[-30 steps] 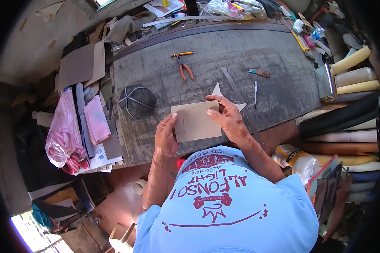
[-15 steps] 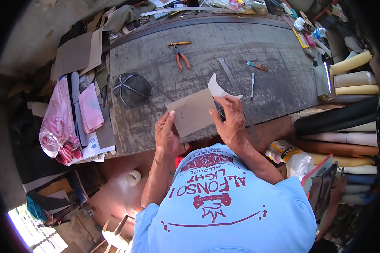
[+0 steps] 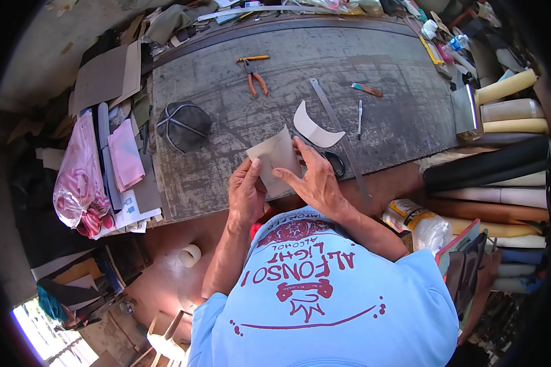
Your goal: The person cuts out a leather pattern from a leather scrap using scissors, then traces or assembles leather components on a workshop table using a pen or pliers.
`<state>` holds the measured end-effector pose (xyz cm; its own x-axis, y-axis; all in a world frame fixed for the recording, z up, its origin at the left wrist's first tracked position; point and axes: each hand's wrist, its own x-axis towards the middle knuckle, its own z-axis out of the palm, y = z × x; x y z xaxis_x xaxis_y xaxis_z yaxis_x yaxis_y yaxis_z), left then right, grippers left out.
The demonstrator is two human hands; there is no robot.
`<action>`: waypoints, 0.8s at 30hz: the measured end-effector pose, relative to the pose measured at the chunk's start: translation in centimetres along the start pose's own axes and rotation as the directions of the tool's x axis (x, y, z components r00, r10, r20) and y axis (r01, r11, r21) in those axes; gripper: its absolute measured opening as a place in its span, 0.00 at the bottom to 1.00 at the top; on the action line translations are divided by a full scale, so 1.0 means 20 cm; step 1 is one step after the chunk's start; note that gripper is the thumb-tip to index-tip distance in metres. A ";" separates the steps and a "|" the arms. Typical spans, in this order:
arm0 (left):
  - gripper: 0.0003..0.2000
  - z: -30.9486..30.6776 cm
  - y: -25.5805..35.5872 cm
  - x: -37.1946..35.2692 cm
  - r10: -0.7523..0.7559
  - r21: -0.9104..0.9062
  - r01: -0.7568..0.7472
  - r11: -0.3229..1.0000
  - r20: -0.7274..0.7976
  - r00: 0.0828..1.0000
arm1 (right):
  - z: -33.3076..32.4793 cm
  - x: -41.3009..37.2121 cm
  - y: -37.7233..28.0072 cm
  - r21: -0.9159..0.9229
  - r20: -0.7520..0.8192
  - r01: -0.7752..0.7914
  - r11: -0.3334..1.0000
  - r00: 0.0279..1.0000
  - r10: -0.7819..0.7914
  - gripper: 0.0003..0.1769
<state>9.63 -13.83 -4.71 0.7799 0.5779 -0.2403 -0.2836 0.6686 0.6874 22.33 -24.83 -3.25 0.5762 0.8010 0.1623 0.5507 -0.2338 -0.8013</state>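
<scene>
A brownish-grey piece of card [image 3: 269,160] is held between both hands above the table's near edge, and it looks bent. My left hand [image 3: 247,191] pinches its left side, thumb on top. My right hand [image 3: 318,183] is closed on its right side, thumb over the face and fingers at the edge. Just beyond my right hand lies a pale crescent-shaped piece [image 3: 317,132]. Black-handled scissors [image 3: 335,164] are partly hidden beside that hand. A metal ruler [image 3: 338,119] lies to their right.
On the worn table [image 3: 239,116] are a grey cap [image 3: 183,126], orange-handled pliers [image 3: 254,79], a pen [image 3: 359,116] and a cutter knife [image 3: 367,90]. Pink items in plastic [image 3: 82,177] lie left. Rolls of material [image 3: 490,183] are stacked right.
The card was flat and is now bent, with my right hand shifted left and its thumb further across the face. The crescent piece and scissors are now more exposed.
</scene>
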 end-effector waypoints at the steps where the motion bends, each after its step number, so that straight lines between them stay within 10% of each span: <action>1: 0.16 0.01 0.00 0.00 -0.006 -0.001 0.006 1.000 0.007 1.000 | 0.00 0.01 -0.01 0.042 0.022 -0.043 0.998 0.999 0.042 0.39; 17: 0.09 -0.01 -0.02 0.07 -0.090 0.099 0.107 0.989 -0.166 0.982 | -0.01 0.02 0.03 0.654 0.304 -0.420 0.629 0.908 0.289 0.22; 24: 0.11 0.02 -0.02 0.13 0.138 0.350 -0.062 0.935 -0.196 0.971 | -0.08 0.08 0.07 0.645 0.382 -0.518 0.562 0.855 0.350 0.22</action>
<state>11.93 -12.77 -5.36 0.6087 0.7449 -0.2732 -0.1177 0.4253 0.8974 24.91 -24.73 -3.22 0.4549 0.8136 -0.3621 -0.3784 -0.1915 -0.9056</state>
